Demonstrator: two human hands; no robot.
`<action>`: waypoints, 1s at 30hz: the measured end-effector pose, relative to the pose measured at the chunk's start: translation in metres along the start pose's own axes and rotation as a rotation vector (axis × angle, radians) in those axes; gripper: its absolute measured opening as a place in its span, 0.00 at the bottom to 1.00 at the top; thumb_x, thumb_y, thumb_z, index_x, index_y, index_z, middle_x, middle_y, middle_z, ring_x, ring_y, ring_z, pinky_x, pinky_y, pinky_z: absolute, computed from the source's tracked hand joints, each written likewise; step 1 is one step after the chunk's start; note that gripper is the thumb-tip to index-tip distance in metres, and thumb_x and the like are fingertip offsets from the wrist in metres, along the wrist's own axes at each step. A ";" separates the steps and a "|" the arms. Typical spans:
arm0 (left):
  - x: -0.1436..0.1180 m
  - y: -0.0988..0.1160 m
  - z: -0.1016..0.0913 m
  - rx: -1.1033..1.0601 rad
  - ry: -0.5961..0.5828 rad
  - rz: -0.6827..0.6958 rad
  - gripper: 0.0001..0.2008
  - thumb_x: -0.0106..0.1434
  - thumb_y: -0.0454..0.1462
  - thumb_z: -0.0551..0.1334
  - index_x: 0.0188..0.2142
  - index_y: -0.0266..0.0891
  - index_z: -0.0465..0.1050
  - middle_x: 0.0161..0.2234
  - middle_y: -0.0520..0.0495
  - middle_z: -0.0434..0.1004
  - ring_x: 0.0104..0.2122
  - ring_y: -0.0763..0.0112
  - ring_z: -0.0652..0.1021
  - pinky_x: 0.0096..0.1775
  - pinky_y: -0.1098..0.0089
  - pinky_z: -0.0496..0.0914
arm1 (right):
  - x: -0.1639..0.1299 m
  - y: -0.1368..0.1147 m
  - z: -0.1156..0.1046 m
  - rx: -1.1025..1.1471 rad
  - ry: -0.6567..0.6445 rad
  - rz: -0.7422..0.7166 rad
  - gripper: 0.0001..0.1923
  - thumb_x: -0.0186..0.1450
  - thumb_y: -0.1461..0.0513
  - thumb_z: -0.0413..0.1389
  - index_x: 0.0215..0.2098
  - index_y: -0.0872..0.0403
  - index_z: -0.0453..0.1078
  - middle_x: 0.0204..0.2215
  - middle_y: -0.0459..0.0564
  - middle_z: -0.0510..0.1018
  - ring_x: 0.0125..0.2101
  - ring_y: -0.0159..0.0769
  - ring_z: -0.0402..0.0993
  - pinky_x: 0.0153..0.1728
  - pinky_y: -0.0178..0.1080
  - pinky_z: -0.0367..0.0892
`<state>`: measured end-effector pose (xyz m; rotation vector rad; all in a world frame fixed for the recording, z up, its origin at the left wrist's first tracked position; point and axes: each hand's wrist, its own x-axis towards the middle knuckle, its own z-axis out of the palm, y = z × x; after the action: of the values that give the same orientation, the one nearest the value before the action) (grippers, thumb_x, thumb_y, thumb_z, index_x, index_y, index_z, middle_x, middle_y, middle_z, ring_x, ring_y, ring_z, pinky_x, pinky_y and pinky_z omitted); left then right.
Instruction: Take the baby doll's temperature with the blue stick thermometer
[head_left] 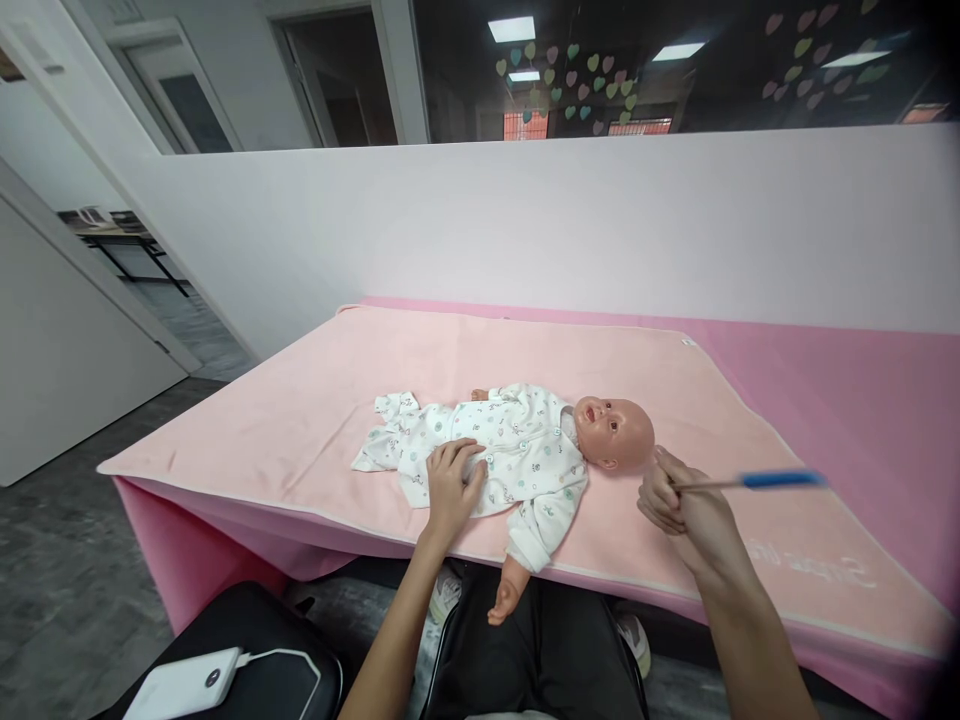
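A long worktop draped in bright pink cloth stands against a plain white half-wall, with dark glass above it dotted with pastel paper hearts. A paler, peach-pink towelling blanket — soft, matte, with a thin stitched edge — lies flat over most of the worktop. The floor is grey and mottled; a white door stands at the left.

On the blanket lies a smooth plastic baby doll on its back, head toward the right, dressed in a white cotton romper printed with small pastel shapes. One bare arm hangs over the near edge of the worktop.

The left hand rests open, fingers spread flat on the romper's middle. The right hand is curled closed just beside the doll's head, pinching a thin stick with a blue end — it points away to the right.

At lower left a white rectangular power bank lies on a black bag.
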<state>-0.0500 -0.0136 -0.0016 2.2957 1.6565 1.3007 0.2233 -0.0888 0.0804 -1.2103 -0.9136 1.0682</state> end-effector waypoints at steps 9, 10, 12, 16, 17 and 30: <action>0.000 -0.001 0.001 0.000 -0.002 0.007 0.10 0.61 0.37 0.56 0.42 0.44 0.71 0.45 0.46 0.71 0.47 0.61 0.69 0.48 0.59 0.61 | -0.002 -0.007 0.008 0.039 -0.038 -0.006 0.28 0.59 0.48 0.55 0.12 0.53 0.51 0.09 0.38 0.48 0.11 0.20 0.42 0.12 0.31 0.38; 0.000 -0.001 0.001 0.001 -0.004 0.007 0.10 0.61 0.37 0.56 0.42 0.44 0.71 0.44 0.46 0.72 0.47 0.61 0.69 0.48 0.59 0.61 | -0.002 -0.009 0.009 0.056 -0.056 0.015 0.28 0.59 0.48 0.55 0.12 0.53 0.50 0.09 0.37 0.48 0.11 0.20 0.41 0.12 0.31 0.38; 0.000 -0.001 0.000 0.003 -0.003 0.005 0.10 0.62 0.37 0.56 0.42 0.44 0.71 0.44 0.47 0.72 0.47 0.62 0.69 0.48 0.60 0.61 | -0.003 -0.010 0.011 0.084 -0.061 0.038 0.27 0.59 0.48 0.55 0.13 0.53 0.49 0.09 0.37 0.47 0.11 0.20 0.40 0.12 0.31 0.37; -0.001 -0.002 0.000 -0.004 -0.007 0.008 0.09 0.62 0.37 0.56 0.42 0.44 0.71 0.45 0.48 0.71 0.47 0.63 0.68 0.48 0.61 0.61 | -0.003 -0.013 0.015 0.104 -0.057 0.050 0.28 0.59 0.49 0.55 0.13 0.52 0.47 0.09 0.37 0.47 0.11 0.21 0.40 0.12 0.31 0.38; -0.001 -0.002 0.000 -0.008 -0.009 0.007 0.09 0.62 0.37 0.56 0.42 0.44 0.71 0.45 0.48 0.71 0.47 0.63 0.68 0.48 0.61 0.61 | -0.003 -0.013 0.015 0.097 -0.060 0.047 0.27 0.59 0.49 0.55 0.13 0.52 0.47 0.10 0.37 0.47 0.11 0.20 0.40 0.12 0.31 0.38; 0.000 -0.001 -0.001 -0.021 -0.012 -0.001 0.09 0.62 0.37 0.55 0.41 0.44 0.71 0.44 0.47 0.71 0.47 0.61 0.68 0.48 0.60 0.60 | -0.007 -0.007 0.020 -0.109 -0.107 -0.036 0.28 0.59 0.44 0.52 0.14 0.54 0.53 0.12 0.39 0.50 0.14 0.21 0.43 0.15 0.31 0.40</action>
<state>-0.0509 -0.0136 -0.0015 2.2856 1.6331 1.2956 0.2029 -0.0902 0.0903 -1.2310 -1.0843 1.0734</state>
